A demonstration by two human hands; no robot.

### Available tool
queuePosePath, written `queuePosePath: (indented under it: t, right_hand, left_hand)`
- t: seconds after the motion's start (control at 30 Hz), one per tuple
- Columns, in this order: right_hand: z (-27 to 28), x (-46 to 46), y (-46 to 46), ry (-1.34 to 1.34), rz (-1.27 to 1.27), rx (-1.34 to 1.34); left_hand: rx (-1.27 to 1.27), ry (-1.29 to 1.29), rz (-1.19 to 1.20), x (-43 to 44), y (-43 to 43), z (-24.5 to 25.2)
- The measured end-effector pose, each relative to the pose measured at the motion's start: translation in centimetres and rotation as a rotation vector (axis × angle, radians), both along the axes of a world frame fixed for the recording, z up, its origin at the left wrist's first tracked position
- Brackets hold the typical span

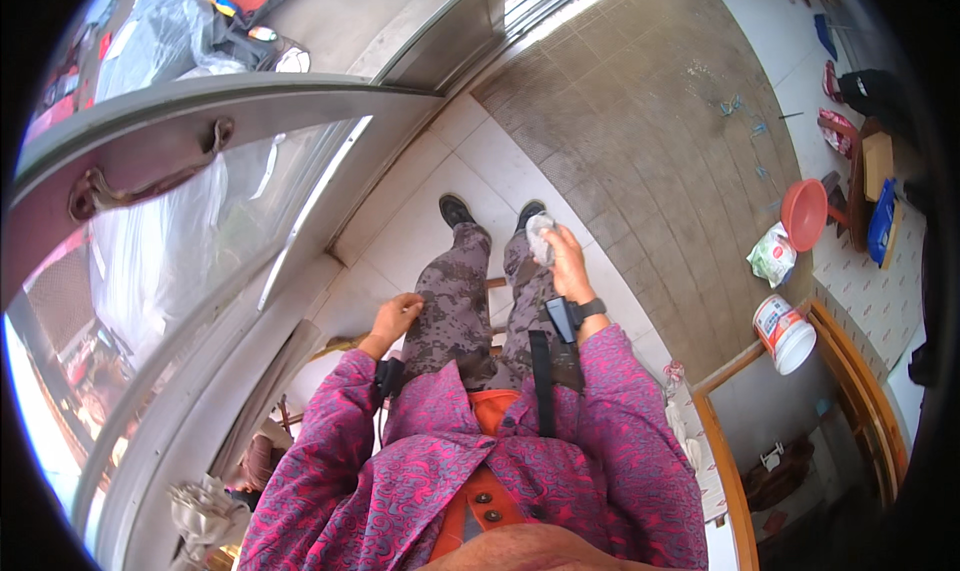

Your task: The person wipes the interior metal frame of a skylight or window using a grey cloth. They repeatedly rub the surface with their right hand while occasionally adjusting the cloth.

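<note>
In my right hand (570,267) is a crumpled grey-white cloth (540,239), held above my right shin and shoe. My left hand (397,316) hangs beside my left thigh, its fingers curled against the camouflage trousers (454,290); whether it pinches anything cannot be told. A dark device is strapped at each wrist. Below me are dark shoes (456,211) on white floor tiles (480,162).
A glass door (195,91) with a metal handle (150,185) stands at the left. To the right are a brown mat (637,136), a red basin (804,215), a plastic bag (771,256), a white bucket (786,338) and a wooden door frame (720,451). A person's leg (870,95) shows at far right.
</note>
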State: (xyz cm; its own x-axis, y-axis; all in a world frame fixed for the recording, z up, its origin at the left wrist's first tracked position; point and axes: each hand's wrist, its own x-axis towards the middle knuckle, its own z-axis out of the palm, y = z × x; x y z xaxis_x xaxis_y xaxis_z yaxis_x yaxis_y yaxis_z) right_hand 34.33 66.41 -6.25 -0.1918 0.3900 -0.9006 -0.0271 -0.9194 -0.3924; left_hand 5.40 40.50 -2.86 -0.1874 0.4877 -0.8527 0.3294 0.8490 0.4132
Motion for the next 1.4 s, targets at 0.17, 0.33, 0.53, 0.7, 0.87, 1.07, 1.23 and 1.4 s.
queuePosePath:
  t: [0.17, 0.33, 0.53, 0.7, 0.87, 1.07, 1.23, 1.4]
  right_hand:
    - [1.6, -0.1, 6.3, 0.038, 0.009, 0.144]
    - [-2.7, -0.8, 11.2, -0.027, 0.05, 0.077]
    - [-12.2, 0.3, 15.5, -0.02, 0.234, 0.081]
    - [-15.8, 3.1, 18.2, -0.094, 0.261, 0.084]
    - [-16.9, 4.1, 18.7, -0.181, 0.256, 0.067]
    - [-17.1, 3.0, 19.7, -0.152, 0.27, 0.089]
    - [-16.4, 1.7, 19.8, -0.194, 0.264, 0.028]
    - [-16.1, 1.5, 19.6, -0.2, 0.233, -0.023]
  left_hand:
    - [0.008, -0.013, -0.017, 2.2, 4.9, -1.9]
    - [-0.039, -0.173, -0.013, 7.9, 6.3, -7.7]
    - [-0.21, -0.229, -0.333, 17.8, 1.9, -19.6]
    - [-0.496, -0.205, -0.571, 24.7, -4.1, -27.8]
    - [-0.525, -0.195, -0.769, 26.7, -7.9, -29.7]
    - [-0.413, -0.461, -1.04, 26.6, -9.6, -28.7]
    - [-0.465, -0.543, -0.887, 27.3, -12.4, -28.2]
    - [-0.649, -0.303, -0.805, 30.6, -14.1, -31.0]
